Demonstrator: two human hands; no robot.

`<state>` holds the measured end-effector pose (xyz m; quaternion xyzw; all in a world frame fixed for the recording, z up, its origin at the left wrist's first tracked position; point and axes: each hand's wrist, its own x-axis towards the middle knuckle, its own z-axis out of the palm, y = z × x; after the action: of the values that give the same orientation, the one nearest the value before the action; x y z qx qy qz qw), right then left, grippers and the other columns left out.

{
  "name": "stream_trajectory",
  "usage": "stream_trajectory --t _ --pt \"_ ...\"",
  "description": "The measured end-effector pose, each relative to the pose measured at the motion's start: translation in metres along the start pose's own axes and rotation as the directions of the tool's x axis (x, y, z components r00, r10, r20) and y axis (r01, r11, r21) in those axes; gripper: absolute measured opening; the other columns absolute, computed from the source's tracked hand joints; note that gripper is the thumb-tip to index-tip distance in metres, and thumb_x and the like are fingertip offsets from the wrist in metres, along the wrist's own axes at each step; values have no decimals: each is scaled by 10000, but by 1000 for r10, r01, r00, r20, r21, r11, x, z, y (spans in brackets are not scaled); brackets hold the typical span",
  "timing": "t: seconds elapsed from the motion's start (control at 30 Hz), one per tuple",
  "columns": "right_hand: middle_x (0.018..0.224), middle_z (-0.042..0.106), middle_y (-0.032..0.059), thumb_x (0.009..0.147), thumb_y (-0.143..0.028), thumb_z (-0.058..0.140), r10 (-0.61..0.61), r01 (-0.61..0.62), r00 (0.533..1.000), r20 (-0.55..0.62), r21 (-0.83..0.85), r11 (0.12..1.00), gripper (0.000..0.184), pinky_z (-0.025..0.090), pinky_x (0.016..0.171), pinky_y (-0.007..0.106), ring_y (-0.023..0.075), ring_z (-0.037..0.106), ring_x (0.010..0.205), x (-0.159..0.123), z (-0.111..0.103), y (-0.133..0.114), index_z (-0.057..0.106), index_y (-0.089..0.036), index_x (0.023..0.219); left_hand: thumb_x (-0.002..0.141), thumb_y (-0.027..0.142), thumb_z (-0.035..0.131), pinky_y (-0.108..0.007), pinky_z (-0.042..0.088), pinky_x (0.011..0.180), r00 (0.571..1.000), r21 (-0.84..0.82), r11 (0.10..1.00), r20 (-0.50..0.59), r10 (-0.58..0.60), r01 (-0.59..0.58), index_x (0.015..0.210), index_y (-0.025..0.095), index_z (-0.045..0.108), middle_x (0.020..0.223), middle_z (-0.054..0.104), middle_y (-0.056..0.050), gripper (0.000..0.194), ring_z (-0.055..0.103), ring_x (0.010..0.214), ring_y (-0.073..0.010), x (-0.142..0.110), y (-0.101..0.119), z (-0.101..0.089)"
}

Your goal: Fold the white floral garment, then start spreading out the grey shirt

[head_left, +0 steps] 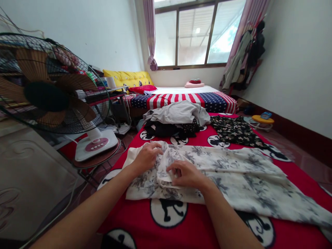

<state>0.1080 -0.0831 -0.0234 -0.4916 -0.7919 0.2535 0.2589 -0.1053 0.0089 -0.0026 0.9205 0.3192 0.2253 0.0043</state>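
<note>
Head cam: L hand (148, 157) & R hand (187, 173) half-curled on bunched floral garment (220, 174), prob. steadying its layers. Can't tell if either pinches.

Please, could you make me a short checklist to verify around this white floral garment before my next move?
1. Left hand at the white floral garment: ok, on its bunched part.
2. Right hand at the garment: ok, beside the same bunch.
3. Firm grip by both hands: cannot tell, fingertips partly hidden.
4. Garment smooth all over: not ok, bunched between the hands.
5. Clothes pile apart from it: ok, red blanket shows between.
6. Fan away from hands: ok, off to the left.
</note>
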Motion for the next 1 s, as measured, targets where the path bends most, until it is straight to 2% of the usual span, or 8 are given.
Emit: stream_trajectory --t 0.13,0.2,0.3,0.5,0.57,0.63,0.9,1.0 --pt "911 625 6 670 -190 699 -94 84 994 -58 -159 984 290 361 661 236 123 530 726 2 12 -7 712 -242 955 640 -39 457 -329 441 880 989 -94 995 135 57 -45 880 224 699 939 684 -27 430 615 930 -197 -8 -1 -2" --pt "876 614 10 732 -142 609 -116 100 990 -83 -173 980 155 356 669 236 119 531 728 2 16 -9 703 -215 831 649 -12 494 -323 445 861 988 -103 994 152 39 -23 900 214 697 922 687 -34 394 616 914 -203 -12 -4 -3" --pt "803 592 -5 721 -80 555 -104 88 987 -124 -128 988 160 353 654 224 103 517 686 2 15 -11 666 -192 751 682 60 568 -309 448 820 985 -123 992 169 16 5 906 206 697 907 684 -40 297 611 886 -206 -16 -8 -2" --pt "931 604 -9 649 -204 715 -135 131 990 -40 -78 988 301 361 638 225 100 511 675 -1 14 -12 685 -233 947 709 71 589 -285 441 784 981 -156 985 191 -44 74 835 207 716 855 673 -38 225 608 852 -191 -16 -13 6" --pt "907 608 5 705 -220 681 -143 136 988 -53 -113 984 180 360 659 234 118 529 721 0 18 -12 700 -225 884 701 51 587 -275 436 754 982 -156 984 178 -58 86 791 197 711 803 668 -31 212 607 806 -180 -16 -14 7" --pt "851 603 9 747 -194 626 -131 121 988 -80 -116 986 76 356 651 234 114 527 705 1 20 -13 692 -205 782 697 38 587 -265 428 722 984 -154 985 167 -56 82 757 193 701 759 659 -19 202 599 758 -167 -15 -13 2" --pt "677 579 -33 661 -92 551 -91 112 979 -184 102 988 152 356 582 216 92 490 591 0 9 -23 649 -183 734 718 51 594 -259 405 723 988 -141 989 155 -21 43 702 208 670 741 643 10 175 584 729 -146 -12 -6 -31" --pt "607 569 -37 721 -169 586 -45 63 993 -111 171 983 91 341 542 212 89 476 551 1 8 -21 676 -177 732 709 54 591 -282 402 711 978 -10 997 196 -72 76 679 213 678 736 651 -1 183 584 711 -164 -14 -9 -34"
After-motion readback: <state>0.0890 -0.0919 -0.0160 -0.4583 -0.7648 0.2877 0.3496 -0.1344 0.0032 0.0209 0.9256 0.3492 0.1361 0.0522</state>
